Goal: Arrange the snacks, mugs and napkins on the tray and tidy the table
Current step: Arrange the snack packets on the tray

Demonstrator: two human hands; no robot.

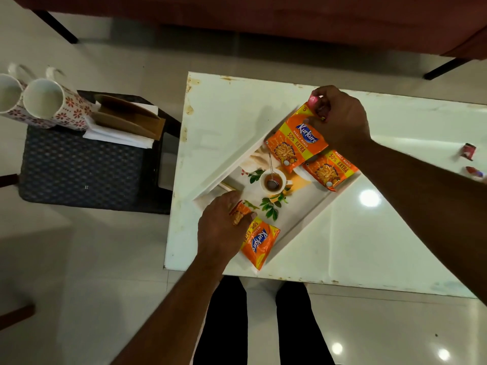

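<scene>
The white counter [395, 233] carries a white tray [311, 222] turned cornerwise, its floor printed with a teacup, a strainer and green leaves. To the left stands a dark side table [79, 167] with a patterned top.

Three orange Kurkure packets lie on the tray. The far Kurkure packet [295, 143] is at the tray's far corner and overlaps the edge of the middle Kurkure packet [329, 169], which lies against the right wall. The near Kurkure packet [259, 243] sits in the near corner.

Two white mugs [50, 101] with red flower print stand together on the side table. Just beside them are white napkins [118, 135] in a brown holder [129, 119].

The right grip [342, 119] is narrow, pinching the top edge of the far packet. The left grip [224, 227] is curled over one end of the near packet, orange foil showing between its fingers.

Two small red wrappers [469, 150] lie on the counter at the right, well apart from the tray.
</scene>
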